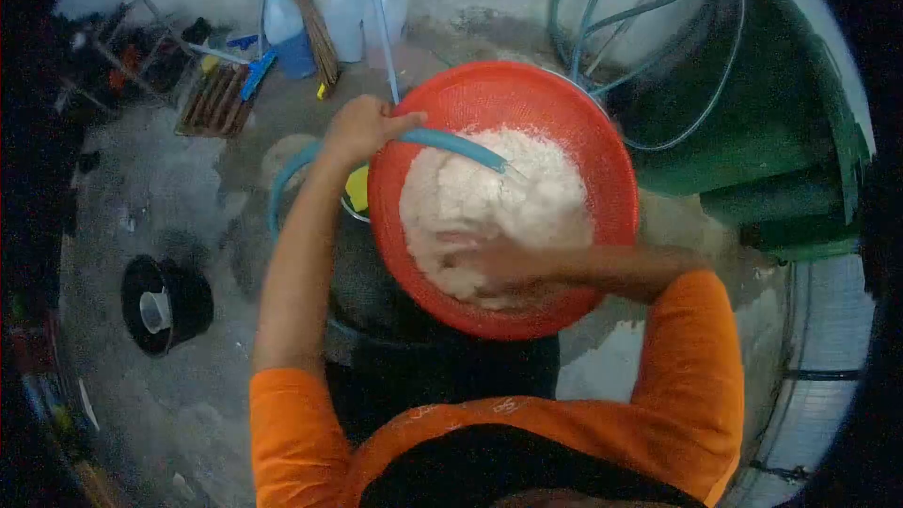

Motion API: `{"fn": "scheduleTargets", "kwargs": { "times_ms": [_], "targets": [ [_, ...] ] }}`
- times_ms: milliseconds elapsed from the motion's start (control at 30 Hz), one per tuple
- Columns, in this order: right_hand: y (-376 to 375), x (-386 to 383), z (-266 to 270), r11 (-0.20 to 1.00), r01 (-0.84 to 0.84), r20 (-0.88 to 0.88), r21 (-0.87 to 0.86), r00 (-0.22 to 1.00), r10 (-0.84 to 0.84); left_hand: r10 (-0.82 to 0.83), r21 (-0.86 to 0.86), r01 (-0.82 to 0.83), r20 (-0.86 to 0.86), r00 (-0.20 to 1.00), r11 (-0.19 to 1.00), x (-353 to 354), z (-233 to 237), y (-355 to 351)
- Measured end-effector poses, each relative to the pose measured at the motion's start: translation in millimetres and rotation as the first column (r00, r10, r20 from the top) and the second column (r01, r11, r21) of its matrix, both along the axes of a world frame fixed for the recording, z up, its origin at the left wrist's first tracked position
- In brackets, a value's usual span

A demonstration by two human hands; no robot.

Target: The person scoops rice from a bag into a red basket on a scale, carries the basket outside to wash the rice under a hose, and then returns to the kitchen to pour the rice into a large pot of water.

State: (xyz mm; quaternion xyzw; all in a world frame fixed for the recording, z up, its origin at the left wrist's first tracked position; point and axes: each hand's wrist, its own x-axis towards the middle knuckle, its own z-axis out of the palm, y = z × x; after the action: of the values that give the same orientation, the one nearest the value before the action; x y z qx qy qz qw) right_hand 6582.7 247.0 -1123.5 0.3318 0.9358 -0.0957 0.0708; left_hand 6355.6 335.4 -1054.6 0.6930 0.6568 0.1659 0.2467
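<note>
A wide red plastic basin [616,174] holds a heap of white, grainy stuff that looks like rice [555,174]. At its upper left rim, my left hand [362,130] is closed round a blue-green hose [451,141], with the thumb against the rim. The hose's end points into the basin, and a pale stream of water seems to leave it over the heap. My right hand [489,263] is down in the white stuff on the near side. Motion smears its fingers, so their pose cannot be made out.
A black bucket [196,306] with a pale cup inside stands on the wet floor at left. Plastic jugs [287,33], a broom [315,28] and a floor grate [214,99] are at the back wall. A coiled hose [734,66] hangs by a large green container [696,169] at right.
</note>
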Motion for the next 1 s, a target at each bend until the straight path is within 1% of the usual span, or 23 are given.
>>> {"fn": "scheduleTargets", "kwargs": {
  "times_ms": [33, 100, 133, 167, 200, 233, 300, 333, 367, 433, 467, 533, 567, 600, 633, 667, 700, 733, 767, 833, 900, 933, 1000],
  "targets": [
    [-2.6, 18.1, 10.1, 0.993, -0.111, 0.096, -0.027, 0.989, 0.113, 0.011, -0.003, -0.011, 0.016, 1.000, 1.000, -0.4, -3.7, -2.4],
    [17.5, 40.2, 16.8, 0.993, 0.090, 0.277, -0.078, 0.959, -0.066, 0.011, 0.013, -0.011, 0.010, 1.000, 1.000, -1.3, -9.5, -8.3],
    [40.1, 58.3, -1.2, 0.976, 0.203, 0.273, 0.081, 0.937, -0.217, 0.011, 0.033, -0.011, -0.003, 1.000, 0.999, -2.0, -7.1, -9.8],
    [62.6, 76.5, -19.6, 0.921, 0.319, 0.245, 0.221, 0.896, -0.370, 0.013, 0.038, -0.013, -0.005, 1.000, 0.999, -1.1, -3.9, -11.9],
    [66.2, 77.4, -13.1, 0.896, 0.414, 0.231, 0.160, 0.867, -0.442, 0.031, 0.012, -0.031, -0.032, 0.999, 0.999, 2.1, 0.3, -13.6],
    [64.7, 76.5, -20.2, 0.896, 0.415, 0.232, 0.161, 0.866, -0.443, 0.046, -0.020, -0.048, -0.059, 0.997, 0.999, 4.6, 2.5, -16.2],
    [64.8, 76.8, -52.6, 0.727, 0.685, 0.068, 0.043, 0.724, -0.686, 0.042, 0.009, -0.042, -0.062, 0.997, 0.999, 4.9, -0.5, -15.9],
    [63.4, 86.0, -76.5, 0.723, 0.689, 0.068, 0.050, 0.720, -0.691, 0.039, 0.043, -0.036, -0.065, 0.997, 0.998, 6.5, -0.8, -13.9],
    [63.1, 99.5, -104.2, 0.744, 0.663, 0.048, -0.085, 0.748, -0.661, 0.039, 0.051, -0.036, -0.061, 0.997, 0.998, 7.2, 0.4, -11.2],
    [66.3, 103.6, -97.5, 0.749, 0.623, 0.030, -0.228, 0.773, -0.634, 0.022, 0.041, -0.018, -0.115, 0.993, 0.999, 7.9, -0.7, -9.8],
    [73.4, 97.3, -57.4, 0.799, 0.497, 0.095, -0.337, 0.863, -0.497, 0.019, 0.032, -0.016, -0.114, 0.993, 0.999, 8.1, -1.3, -11.5],
    [68.1, 89.6, -4.1, 0.839, 0.382, -0.167, -0.388, 0.866, -0.471, 0.036, 0.006, -0.035, -0.046, 0.998, 0.999, 8.7, 3.3, -12.7],
    [85.4, 93.5, -32.1, 0.840, 0.381, -0.169, -0.387, 0.866, -0.471, 0.036, 0.007, -0.036, -0.048, 0.998, 0.999, 8.8, 3.1, -11.7],
    [116.8, 101.1, -83.8, 0.935, 0.342, -0.223, -0.091, 0.908, -0.354, 0.048, 0.026, -0.047, -0.058, 0.997, 0.999, 8.6, 2.1, -10.5],
    [133.6, 106.3, -112.5, 0.936, 0.277, -0.238, 0.217, 0.945, -0.225, 0.060, 0.045, -0.057, -0.069, 0.996, 0.997, 9.8, 0.3, -9.8],
    [111.6, 84.1, -94.4, 0.895, 0.349, -0.531, -0.278, 0.721, -0.446, 0.060, 0.047, -0.057, -0.070, 0.996, 0.997, 11.1, -0.2, -10.0],
    [87.6, 42.2, -71.7, 0.690, 0.176, -0.596, -0.702, 0.385, -0.705, 0.049, 0.042, -0.046, -0.086, 0.995, 0.998, 11.7, 0.3, -9.9],
    [97.2, 5.8, -82.0, 0.795, 0.340, -0.409, -0.502, 0.717, -0.565, 0.042, 0.038, -0.039, -0.105, 0.994, 0.999, 10.8, 2.2, -9.7],
    [107.7, -24.4, -91.4, 0.890, 0.384, -0.086, -0.245, 0.906, -0.414, 0.045, 0.039, -0.041, -0.113, 0.993, 0.998, 10.5, 5.3, -8.4],
    [51.4, -56.2, -58.8, 0.947, 0.282, -0.046, -0.150, 0.955, -0.292, 0.007, -0.030, -0.010, -0.122, 0.992, 0.999, 10.6, 8.6, -9.5],
    [-6.5, -48.0, -48.2, 0.999, -0.036, -0.176, -0.029, 0.984, 0.031, 0.016, -0.017, -0.018, -0.111, 0.994, 1.000, 9.3, 3.7, -7.3],
    [-30.4, -32.6, -52.5, 0.997, -0.073, -0.180, 0.025, 0.981, 0.076, 0.027, 0.000, -0.028, -0.100, 0.995, 1.000, 8.0, 0.7, -6.3],
    [-37.9, -6.8, -32.9, 0.992, -0.109, -0.177, 0.069, 0.977, 0.120, 0.026, -0.012, -0.027, -0.070, 0.997, 1.000, 7.5, 7.5, -6.6]
  ]
}}
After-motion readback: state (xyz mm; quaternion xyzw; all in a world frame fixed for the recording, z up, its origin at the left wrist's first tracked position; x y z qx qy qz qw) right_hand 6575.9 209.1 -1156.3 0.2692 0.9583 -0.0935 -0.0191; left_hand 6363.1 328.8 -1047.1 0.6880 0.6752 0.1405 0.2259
